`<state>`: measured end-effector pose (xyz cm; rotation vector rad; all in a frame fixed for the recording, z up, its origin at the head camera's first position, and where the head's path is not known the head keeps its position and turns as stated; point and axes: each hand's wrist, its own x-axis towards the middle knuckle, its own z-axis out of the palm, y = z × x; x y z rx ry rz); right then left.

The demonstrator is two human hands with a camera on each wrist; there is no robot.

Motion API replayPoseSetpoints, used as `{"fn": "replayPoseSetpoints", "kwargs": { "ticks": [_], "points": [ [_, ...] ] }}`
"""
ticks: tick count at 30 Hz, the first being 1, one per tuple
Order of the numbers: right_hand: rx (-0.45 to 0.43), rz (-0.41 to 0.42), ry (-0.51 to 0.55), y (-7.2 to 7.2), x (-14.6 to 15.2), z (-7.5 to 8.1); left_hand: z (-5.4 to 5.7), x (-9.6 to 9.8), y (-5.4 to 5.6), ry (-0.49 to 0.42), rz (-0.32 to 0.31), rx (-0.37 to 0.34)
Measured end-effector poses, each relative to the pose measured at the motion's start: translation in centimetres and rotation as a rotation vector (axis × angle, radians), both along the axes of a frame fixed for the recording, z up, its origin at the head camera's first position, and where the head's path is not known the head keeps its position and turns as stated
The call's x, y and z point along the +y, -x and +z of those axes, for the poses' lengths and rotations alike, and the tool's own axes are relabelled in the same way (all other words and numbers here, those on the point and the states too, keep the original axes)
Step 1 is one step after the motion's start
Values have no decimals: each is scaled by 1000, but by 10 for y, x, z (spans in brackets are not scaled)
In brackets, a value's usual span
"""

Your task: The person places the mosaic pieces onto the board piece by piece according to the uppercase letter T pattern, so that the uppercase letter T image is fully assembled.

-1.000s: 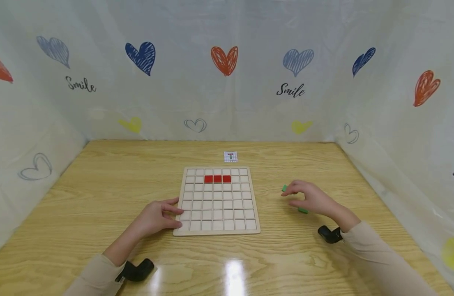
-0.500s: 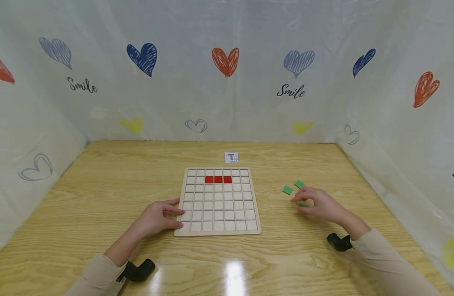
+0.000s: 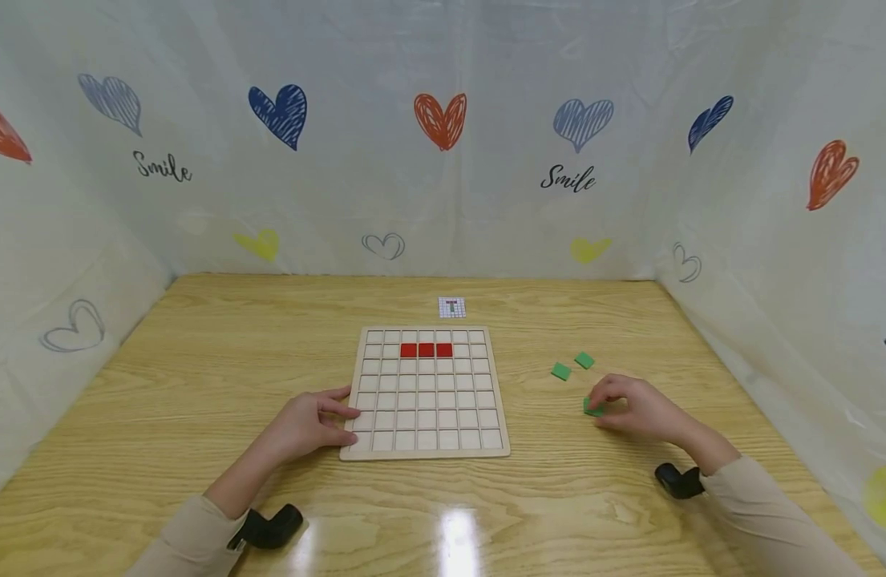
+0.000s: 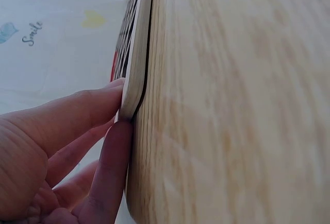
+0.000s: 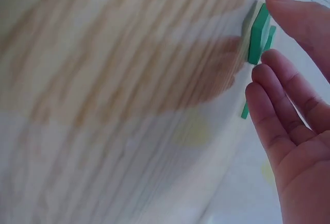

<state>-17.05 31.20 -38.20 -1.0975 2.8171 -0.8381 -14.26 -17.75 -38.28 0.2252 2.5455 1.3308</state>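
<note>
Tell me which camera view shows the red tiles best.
The head view: all three red tiles show uncovered, side by side on the grid board. The left wrist view catches only a thin red sliver, seen edge-on; the right wrist view shows none.

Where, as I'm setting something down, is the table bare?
Bare table lies left of the board beyond the left hand, in front of the board between the wrist cameras, and in the far right corner behind the green tiles. Right of the board, those tiles and the right hand crowd it.
</note>
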Motion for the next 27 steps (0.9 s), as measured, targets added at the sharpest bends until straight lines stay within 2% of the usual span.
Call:
{"fn": "replayPoseSetpoints", "kwargs": {
  "ticks": [7, 16, 27],
  "points": [
    [-17, -22, -39, 2, 5, -2, 0, 0, 0, -7, 2, -3],
    [-27, -12, -27, 5, 1, 0, -1, -2, 0, 3, -5, 4],
    [38, 8, -3, 11, -14, 2, -2, -2, 1, 9, -6, 9]
  ]
}}
